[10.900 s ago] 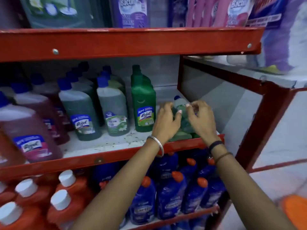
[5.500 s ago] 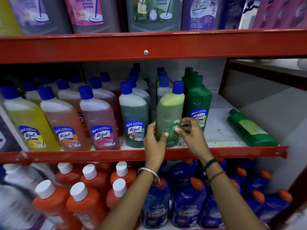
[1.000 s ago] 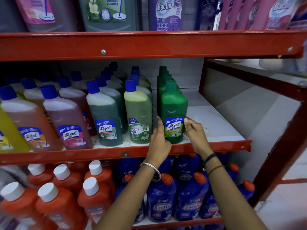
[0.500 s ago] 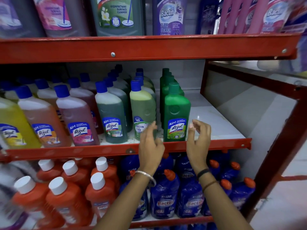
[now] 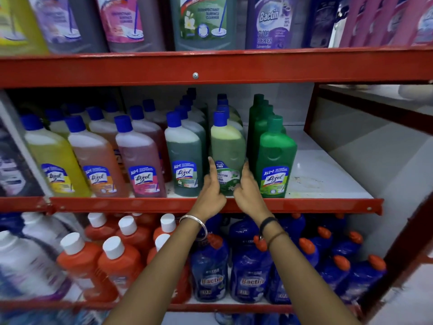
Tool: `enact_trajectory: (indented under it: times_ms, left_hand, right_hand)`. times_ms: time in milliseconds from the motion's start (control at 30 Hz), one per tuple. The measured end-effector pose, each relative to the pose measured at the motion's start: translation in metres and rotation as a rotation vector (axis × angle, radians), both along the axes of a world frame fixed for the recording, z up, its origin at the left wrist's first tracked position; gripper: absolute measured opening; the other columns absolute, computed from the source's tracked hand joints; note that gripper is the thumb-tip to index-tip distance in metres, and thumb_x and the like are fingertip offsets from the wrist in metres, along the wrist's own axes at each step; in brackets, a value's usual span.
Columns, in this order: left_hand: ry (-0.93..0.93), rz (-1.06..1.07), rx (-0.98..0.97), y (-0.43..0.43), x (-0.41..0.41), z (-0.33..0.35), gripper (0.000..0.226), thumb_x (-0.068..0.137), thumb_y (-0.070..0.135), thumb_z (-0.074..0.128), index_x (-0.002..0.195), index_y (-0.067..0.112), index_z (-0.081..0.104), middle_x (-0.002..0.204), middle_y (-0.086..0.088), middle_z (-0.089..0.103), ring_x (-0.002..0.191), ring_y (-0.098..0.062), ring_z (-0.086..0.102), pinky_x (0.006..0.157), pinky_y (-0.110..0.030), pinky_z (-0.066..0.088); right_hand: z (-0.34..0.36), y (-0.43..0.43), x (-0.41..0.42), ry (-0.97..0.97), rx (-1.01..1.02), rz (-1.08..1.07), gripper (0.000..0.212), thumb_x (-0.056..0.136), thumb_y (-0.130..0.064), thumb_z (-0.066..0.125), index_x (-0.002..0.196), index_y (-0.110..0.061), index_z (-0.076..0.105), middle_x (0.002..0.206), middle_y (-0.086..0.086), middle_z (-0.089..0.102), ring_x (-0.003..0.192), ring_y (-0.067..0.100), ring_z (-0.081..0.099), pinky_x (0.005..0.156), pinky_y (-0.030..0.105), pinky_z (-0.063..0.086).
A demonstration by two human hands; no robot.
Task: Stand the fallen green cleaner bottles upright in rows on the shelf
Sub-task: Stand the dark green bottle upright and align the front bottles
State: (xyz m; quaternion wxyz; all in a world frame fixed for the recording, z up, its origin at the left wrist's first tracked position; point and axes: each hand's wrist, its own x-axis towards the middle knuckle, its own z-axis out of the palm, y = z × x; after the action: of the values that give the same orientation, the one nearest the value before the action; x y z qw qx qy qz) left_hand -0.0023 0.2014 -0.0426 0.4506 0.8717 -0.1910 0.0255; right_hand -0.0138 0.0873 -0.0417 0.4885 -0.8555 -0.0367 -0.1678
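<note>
A row of dark green cleaner bottles [image 5: 275, 158] stands upright on the middle shelf [image 5: 304, 205], running from the front edge to the back. Just left of it stands a light green Bactin bottle [image 5: 226, 146] with a blue cap, at the front of its own row. My left hand [image 5: 210, 192] presses its left side with the index finger pointing up. My right hand [image 5: 248, 191] presses its right side, squeezed between this bottle and the front dark green one. No bottle lies on its side.
Blue-capped bottles of grey-green [image 5: 185, 158], pink [image 5: 140, 160], orange and yellow liquid fill the shelf to the left. White shelf surface [image 5: 328, 174] shows at the right. Large bottles stand above; orange [image 5: 82, 266] and blue Bactin bottles [image 5: 248, 273] below.
Both hands let go of the front dark green bottle, drew back open, then moved left onto the sides of the light green Bactin bottle. The camera view shifted slightly.
</note>
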Motion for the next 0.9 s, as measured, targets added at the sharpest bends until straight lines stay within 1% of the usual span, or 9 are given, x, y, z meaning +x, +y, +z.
enact_trajectory:
  times_ms: [133, 267, 400, 467, 567, 667, 733, 800, 900]
  left_hand:
    - [-0.049, 0.024, 0.085, 0.002, -0.008, 0.001, 0.104, 0.072, -0.005, 0.041, 0.127, 0.037, -0.036, 0.137, -0.023, 0.03, 0.12, -0.041, 0.042, 0.103, -0.049, 0.037]
    - [-0.13, 0.03, 0.142, 0.005, -0.017, -0.008, 0.105, 0.069, -0.003, 0.043, 0.124, 0.034, -0.038, 0.134, -0.024, 0.034, 0.109, -0.041, 0.046, 0.098, -0.051, 0.04]
    - [-0.184, 0.019, 0.155, 0.009, -0.018, -0.015, 0.109, 0.07, -0.002, 0.044, 0.119, 0.041, -0.043, 0.139, -0.025, 0.028, 0.113, -0.04, 0.044, 0.101, -0.05, 0.039]
    - [-0.167, -0.009, 0.134, 0.011, -0.018, -0.014, 0.108, 0.071, -0.004, 0.043, 0.123, 0.041, -0.04, 0.141, -0.024, 0.027, 0.114, -0.039, 0.044, 0.101, -0.049, 0.039]
    - [-0.126, 0.011, -0.049, 0.022, -0.023, -0.01, 0.094, 0.075, -0.01, 0.041, 0.145, 0.029, -0.008, 0.141, -0.013, 0.029, 0.125, -0.028, 0.04, 0.106, -0.032, 0.033]
    - [-0.273, 0.251, -0.268, 0.042, -0.022, -0.013, 0.08, 0.069, -0.017, 0.039, 0.142, 0.012, 0.023, 0.137, -0.012, 0.027, 0.129, -0.021, 0.032, 0.104, -0.015, 0.02]
    - [-0.298, 0.302, -0.294, 0.056, -0.015, -0.014, 0.081, 0.066, -0.018, 0.038, 0.141, 0.003, 0.019, 0.14, -0.02, 0.023, 0.131, -0.027, 0.027, 0.106, -0.013, 0.014]
    - [-0.205, 0.274, -0.253, 0.066, -0.005, -0.011, 0.083, 0.07, -0.016, 0.04, 0.144, 0.002, 0.006, 0.146, -0.024, 0.015, 0.137, -0.032, 0.019, 0.11, -0.02, 0.012]
    - [-0.083, 0.182, -0.167, 0.079, 0.01, -0.007, 0.091, 0.078, -0.005, 0.052, 0.143, 0.004, -0.011, 0.152, -0.024, 0.008, 0.142, -0.032, 0.012, 0.114, -0.03, 0.013]
  right_hand:
    - [0.001, -0.004, -0.006, 0.005, -0.067, -0.053, 0.075, 0.082, 0.011, 0.038, 0.148, -0.005, 0.006, 0.147, 0.02, 0.036, 0.129, 0.029, 0.043, 0.102, 0.018, 0.03]
    - [-0.005, -0.006, -0.019, -0.003, -0.118, -0.058, 0.07, 0.085, 0.01, 0.034, 0.148, -0.006, 0.008, 0.141, 0.019, 0.042, 0.106, 0.022, 0.053, 0.084, 0.016, 0.037]
    - [-0.011, -0.005, -0.021, -0.041, -0.082, -0.05, 0.068, 0.085, 0.009, 0.034, 0.148, -0.006, 0.012, 0.145, 0.02, 0.039, 0.114, 0.029, 0.053, 0.097, 0.03, 0.043]
    - [-0.013, -0.002, -0.019, -0.041, -0.057, -0.082, 0.065, 0.086, 0.004, 0.037, 0.147, -0.005, 0.018, 0.14, 0.02, 0.043, 0.111, 0.028, 0.052, 0.095, 0.031, 0.042]
    - [-0.017, 0.015, -0.03, -0.167, -0.023, -0.347, 0.051, 0.087, -0.009, 0.047, 0.137, -0.005, 0.039, 0.134, 0.013, 0.047, 0.12, 0.025, 0.048, 0.098, 0.024, 0.034]
    - [-0.019, 0.05, -0.046, -0.436, 0.062, -0.392, 0.038, 0.084, -0.009, 0.045, 0.122, -0.008, 0.05, 0.123, 0.01, 0.051, 0.114, 0.017, 0.049, 0.099, 0.024, 0.038]
    - [-0.02, 0.072, -0.04, -0.431, 0.056, -0.244, 0.044, 0.082, -0.003, 0.04, 0.125, -0.005, 0.049, 0.127, 0.012, 0.053, 0.119, 0.015, 0.048, 0.104, 0.026, 0.038]
    - [-0.016, 0.087, -0.028, -0.28, 0.029, -0.141, 0.053, 0.084, 0.003, 0.038, 0.136, -0.005, 0.038, 0.141, 0.012, 0.046, 0.131, 0.018, 0.042, 0.112, 0.031, 0.033]
    - [-0.015, 0.101, -0.004, -0.133, -0.022, -0.088, 0.059, 0.085, 0.003, 0.045, 0.142, -0.004, 0.029, 0.141, 0.011, 0.044, 0.131, 0.019, 0.041, 0.109, 0.023, 0.031]
